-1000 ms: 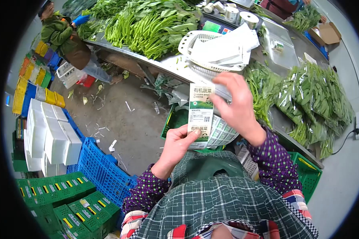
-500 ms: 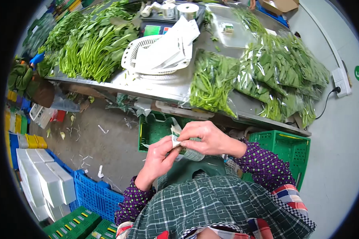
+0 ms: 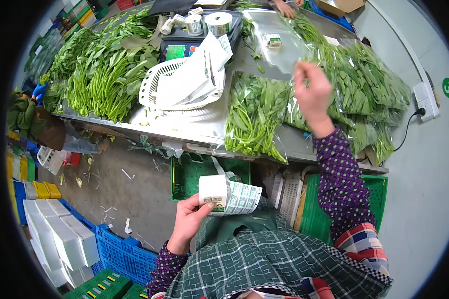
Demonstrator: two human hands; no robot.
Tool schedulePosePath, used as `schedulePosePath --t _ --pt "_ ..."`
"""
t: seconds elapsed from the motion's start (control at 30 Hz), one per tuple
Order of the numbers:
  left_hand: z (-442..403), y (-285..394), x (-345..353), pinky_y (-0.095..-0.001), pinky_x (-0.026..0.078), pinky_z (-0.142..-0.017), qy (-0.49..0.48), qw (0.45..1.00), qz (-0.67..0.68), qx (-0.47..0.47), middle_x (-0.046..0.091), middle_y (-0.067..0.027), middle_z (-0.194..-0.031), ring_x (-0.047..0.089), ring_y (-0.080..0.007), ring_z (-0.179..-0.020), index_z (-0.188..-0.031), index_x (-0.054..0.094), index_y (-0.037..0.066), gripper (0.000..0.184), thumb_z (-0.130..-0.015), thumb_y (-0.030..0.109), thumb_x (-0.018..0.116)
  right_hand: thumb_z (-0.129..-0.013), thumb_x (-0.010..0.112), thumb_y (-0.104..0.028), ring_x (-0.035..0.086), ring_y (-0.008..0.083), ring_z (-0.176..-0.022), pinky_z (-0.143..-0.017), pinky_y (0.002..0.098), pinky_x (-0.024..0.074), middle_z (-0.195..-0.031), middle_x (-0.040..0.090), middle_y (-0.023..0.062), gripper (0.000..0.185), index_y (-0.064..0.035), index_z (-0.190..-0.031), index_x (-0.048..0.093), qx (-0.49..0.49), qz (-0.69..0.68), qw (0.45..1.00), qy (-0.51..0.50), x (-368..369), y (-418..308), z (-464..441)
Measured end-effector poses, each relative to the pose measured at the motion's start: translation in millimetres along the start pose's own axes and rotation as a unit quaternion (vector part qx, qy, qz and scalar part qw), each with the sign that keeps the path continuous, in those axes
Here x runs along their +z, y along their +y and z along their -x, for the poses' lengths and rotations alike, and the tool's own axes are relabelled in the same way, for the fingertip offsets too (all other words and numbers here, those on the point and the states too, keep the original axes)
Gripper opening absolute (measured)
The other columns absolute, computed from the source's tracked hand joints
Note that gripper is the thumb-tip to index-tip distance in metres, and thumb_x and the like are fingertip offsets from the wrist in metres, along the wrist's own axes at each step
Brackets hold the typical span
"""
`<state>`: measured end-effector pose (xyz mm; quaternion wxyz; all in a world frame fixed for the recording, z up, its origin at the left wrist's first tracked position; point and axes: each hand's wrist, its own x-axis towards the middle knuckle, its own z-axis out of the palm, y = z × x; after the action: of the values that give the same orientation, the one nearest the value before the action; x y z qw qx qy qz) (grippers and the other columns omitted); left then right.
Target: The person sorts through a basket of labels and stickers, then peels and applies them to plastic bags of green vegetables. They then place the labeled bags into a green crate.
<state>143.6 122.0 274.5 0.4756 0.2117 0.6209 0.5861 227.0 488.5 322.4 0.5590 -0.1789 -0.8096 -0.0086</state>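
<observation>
In the head view, our left hand (image 3: 187, 224) pinches the label strip (image 3: 242, 196) firmly; the strip lies towards 7 o'clock from our raised right hand (image 3: 313, 92). That right hand, half-curled, is nearer the bagged greens (image 3: 257, 112), at its 8 o'clock, long axis roughly 12 to 6. Whether it grips anything (its fingertips blur) we cannot tell; our left fingers are partly hidden.
</observation>
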Motion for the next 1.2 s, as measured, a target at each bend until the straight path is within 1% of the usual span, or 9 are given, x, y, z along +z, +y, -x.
schedulePosePath --t 0.1,0.17,0.3,0.37,0.43,0.63,0.8,1.03,1.2 --pt "-1 1 0 -0.0243 0.046 -0.080 0.021 0.999 0.035 0.013 0.065 -0.0052 -0.098 0.058 -0.0111 -0.088 -0.105 0.063 -0.004 0.024 -0.081 -0.004 0.057 -0.072 0.062 -0.007 0.058 0.0232 -0.074 -0.066 0.0357 0.0446 -0.081 0.060 0.0080 0.008 -0.0053 -0.080 0.061 -0.145 0.010 0.982 -0.119 29 -12 66" --pt "-1 0 -2 -0.0248 0.045 -0.081 0.037 0.998 0.051 0.011 0.065 -0.0055 -0.098 0.058 -0.0118 -0.089 -0.106 0.062 -0.005 0.025 -0.081 -0.004 0.057 -0.076 0.061 -0.013 0.058 0.0236 -0.075 -0.069 0.0343 0.0441 -0.084 0.061 0.0086 0.009 -0.0057 -0.081 0.063 -0.062 -0.034 0.943 -0.325 42 -14 131" --pt "-2 6 -15 -0.0271 0.044 -0.084 0.061 0.995 0.026 0.079 0.062 -0.0084 -0.105 0.057 -0.0136 -0.095 -0.106 0.062 -0.005 0.025 -0.082 -0.005 0.055 -0.075 0.064 -0.008 0.061 0.0289 -0.082 -0.073 0.0320 0.0473 -0.093 0.063 0.0112 0.007 -0.0039 -0.080 0.063 0.118 -0.192 0.939 -0.259 4 -58 87" --pt "-5 9 -17 -0.0264 0.044 -0.083 0.055 0.994 0.026 0.090 0.061 -0.0087 -0.107 0.057 -0.0134 -0.095 -0.106 0.061 -0.006 0.025 -0.083 -0.005 0.055 -0.076 0.067 -0.008 0.062 0.0242 -0.085 -0.075 0.0306 0.0481 -0.095 0.063 0.0101 0.014 -0.0025 -0.086 0.060 0.226 -0.298 0.857 -0.355 -17 -86 69" --pt "-12 10 -12 -0.0252 0.044 -0.082 0.041 0.990 0.069 0.112 0.061 -0.0081 -0.106 0.057 -0.0128 -0.095 -0.107 0.060 -0.006 0.025 -0.084 -0.004 0.054 -0.079 0.067 -0.011 0.061 0.0160 -0.085 -0.076 0.0288 0.0474 -0.093 0.063 0.0073 0.021 -0.0023 -0.093 0.055 0.431 -0.522 0.554 -0.485 -21 -114 62" --pt "-17 11 -8 -0.0232 0.045 -0.079 0.067 0.994 0.048 0.071 0.063 -0.0047 -0.099 0.056 -0.0082 -0.089 -0.107 0.061 -0.004 0.023 -0.086 0.001 0.055 -0.077 0.069 -0.011 0.059 0.0134 -0.088 -0.077 0.0290 0.0470 -0.093 0.062 0.0065 0.026 -0.0027 -0.095 0.052 0.359 -0.516 0.593 -0.503 -14 -142 44" --pt "-17 15 -18 -0.0234 0.045 -0.077 0.139 0.981 0.099 0.098 0.066 -0.0048 -0.094 0.058 -0.0084 -0.084 -0.106 0.063 -0.003 0.022 -0.087 0.007 0.055 -0.073 0.069 -0.009 0.061 0.0192 -0.085 -0.075 0.0295 0.0471 -0.090 0.061 0.0104 0.031 0.0002 -0.099 0.055 0.070 -0.295 0.907 -0.291 -16 -147 47" --pt "-11 14 -28 -0.0227 0.045 -0.073 0.139 0.972 0.142 0.125 0.066 -0.0058 -0.090 0.059 -0.0085 -0.078 -0.103 0.063 -0.004 0.022 -0.088 0.010 0.056 -0.078 0.065 -0.003 0.055 0.0072 -0.078 -0.069 0.0226 0.0454 -0.084 0.057 0.0029 0.020 -0.0003 -0.092 0.051 0.436 -0.520 0.583 -0.448 -25 -161 59" --pt "-21 5 -35 -0.0205 0.045 -0.069 0.226 0.962 0.108 0.112 0.064 -0.0040 -0.084 0.056 -0.0064 -0.073 -0.098 0.061 -0.003 0.018 -0.089 0.010 0.054 -0.076 0.068 0.000 0.053 0.0051 -0.076 -0.069 0.0192 0.0451 -0.083 0.055 0.0009 0.026 -0.0021 -0.093 0.049 0.542 -0.547 0.539 -0.342 -27 -174 98"
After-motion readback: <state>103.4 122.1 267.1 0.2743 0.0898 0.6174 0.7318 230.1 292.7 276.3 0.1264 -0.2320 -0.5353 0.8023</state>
